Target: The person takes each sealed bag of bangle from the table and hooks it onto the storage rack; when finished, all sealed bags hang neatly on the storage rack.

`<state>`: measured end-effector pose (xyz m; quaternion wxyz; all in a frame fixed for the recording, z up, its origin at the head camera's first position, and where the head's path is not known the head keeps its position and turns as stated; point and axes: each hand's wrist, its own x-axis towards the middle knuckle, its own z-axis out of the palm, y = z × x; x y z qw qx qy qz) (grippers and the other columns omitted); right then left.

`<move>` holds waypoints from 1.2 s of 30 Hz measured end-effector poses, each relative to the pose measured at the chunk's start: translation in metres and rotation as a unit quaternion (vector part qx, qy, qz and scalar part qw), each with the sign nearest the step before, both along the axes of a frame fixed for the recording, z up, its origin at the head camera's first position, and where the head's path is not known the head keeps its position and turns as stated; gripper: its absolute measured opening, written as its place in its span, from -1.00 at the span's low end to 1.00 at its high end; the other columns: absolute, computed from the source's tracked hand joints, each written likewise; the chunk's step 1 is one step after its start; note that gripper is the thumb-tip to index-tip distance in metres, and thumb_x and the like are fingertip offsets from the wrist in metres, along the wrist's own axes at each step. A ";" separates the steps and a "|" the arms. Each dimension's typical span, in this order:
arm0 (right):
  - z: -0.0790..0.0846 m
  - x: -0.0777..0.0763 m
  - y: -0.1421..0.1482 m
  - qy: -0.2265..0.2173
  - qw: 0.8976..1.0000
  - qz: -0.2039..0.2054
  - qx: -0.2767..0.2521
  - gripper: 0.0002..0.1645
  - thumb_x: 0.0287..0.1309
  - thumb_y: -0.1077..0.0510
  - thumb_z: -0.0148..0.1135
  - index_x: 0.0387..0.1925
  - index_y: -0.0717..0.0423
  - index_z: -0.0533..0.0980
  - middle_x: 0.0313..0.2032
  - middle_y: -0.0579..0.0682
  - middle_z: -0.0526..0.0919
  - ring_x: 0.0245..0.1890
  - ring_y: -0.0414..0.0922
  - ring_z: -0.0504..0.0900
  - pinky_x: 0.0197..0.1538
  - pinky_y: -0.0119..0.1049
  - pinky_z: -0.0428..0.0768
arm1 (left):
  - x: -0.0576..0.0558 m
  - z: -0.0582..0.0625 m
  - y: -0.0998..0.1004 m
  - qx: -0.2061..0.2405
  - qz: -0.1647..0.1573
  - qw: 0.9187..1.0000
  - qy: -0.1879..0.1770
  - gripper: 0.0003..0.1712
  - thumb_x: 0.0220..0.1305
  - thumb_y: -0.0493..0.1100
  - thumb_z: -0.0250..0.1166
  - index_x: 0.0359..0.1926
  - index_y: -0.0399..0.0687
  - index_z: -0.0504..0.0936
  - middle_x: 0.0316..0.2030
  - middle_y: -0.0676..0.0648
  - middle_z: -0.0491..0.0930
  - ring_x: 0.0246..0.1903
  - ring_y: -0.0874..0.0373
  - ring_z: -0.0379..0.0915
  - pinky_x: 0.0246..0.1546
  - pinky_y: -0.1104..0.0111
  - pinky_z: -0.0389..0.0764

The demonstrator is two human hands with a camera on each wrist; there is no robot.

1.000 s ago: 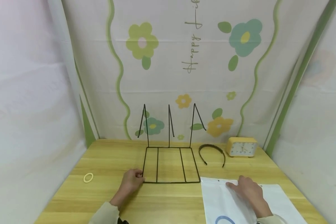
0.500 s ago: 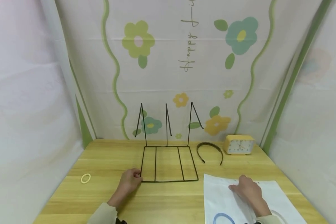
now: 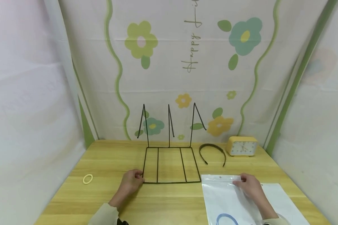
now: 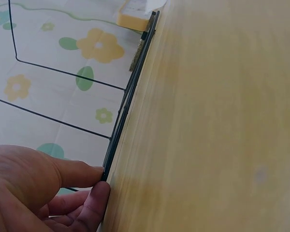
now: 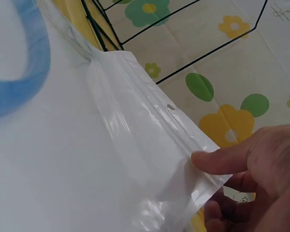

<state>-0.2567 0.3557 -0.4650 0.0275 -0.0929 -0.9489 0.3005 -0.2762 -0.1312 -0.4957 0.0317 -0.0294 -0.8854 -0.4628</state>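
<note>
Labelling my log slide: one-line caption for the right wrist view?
Right hand pinching a glossy plastic bag by its corner, blue band at left, black wire rack beyond.

Wht floral cloth [image 3: 163,81], lt wood tbl [image 3: 169,203]

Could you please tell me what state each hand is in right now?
Left hand: pinching the near left corner of the black wire rack.
Right hand: pinching the top right corner of a white bag.

The left hand [image 4: 36,188] pinches the near end of the rack [image 4: 130,96] on the table [image 4: 222,116]. Flowered cloth [image 4: 53,94] and a clock [image 4: 132,22] show beyond.
</note>
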 end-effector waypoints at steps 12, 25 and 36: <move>0.024 0.014 -0.004 -0.016 0.992 0.019 -0.126 -0.65 0.28 0.02 0.21 -0.46 0.17 0.36 -0.52 -0.03 0.41 -0.46 -0.10 0.40 -0.41 -0.25 0.44 | 0.001 0.006 0.001 -0.005 -0.001 1.000 0.004 -0.62 0.13 -0.35 0.38 -0.02 -0.42 0.59 -0.40 -0.02 0.58 -0.41 0.18 0.47 -0.40 0.36 0.56; 0.065 0.027 -0.044 0.062 0.971 0.109 -0.204 -0.58 0.27 -0.09 0.23 -0.29 0.25 0.51 -0.49 -0.06 0.54 -0.41 -0.22 0.50 -0.26 -0.32 0.56 | 0.001 0.006 0.005 0.002 0.003 1.000 0.003 -0.65 0.12 -0.35 0.39 -0.05 -0.40 0.61 -0.40 -0.04 0.59 -0.44 0.18 0.45 -0.46 0.41 0.52; 0.096 0.028 -0.124 0.168 0.878 0.282 -0.348 -0.76 0.32 0.28 0.14 -0.31 0.48 0.50 -0.47 -0.15 0.68 -0.42 -0.29 0.61 -0.32 -0.37 0.61 | 0.002 0.005 0.004 -0.001 0.003 1.000 0.018 -0.65 0.10 -0.37 0.39 -0.06 -0.41 0.61 -0.39 -0.04 0.59 -0.40 0.18 0.48 -0.39 0.37 0.56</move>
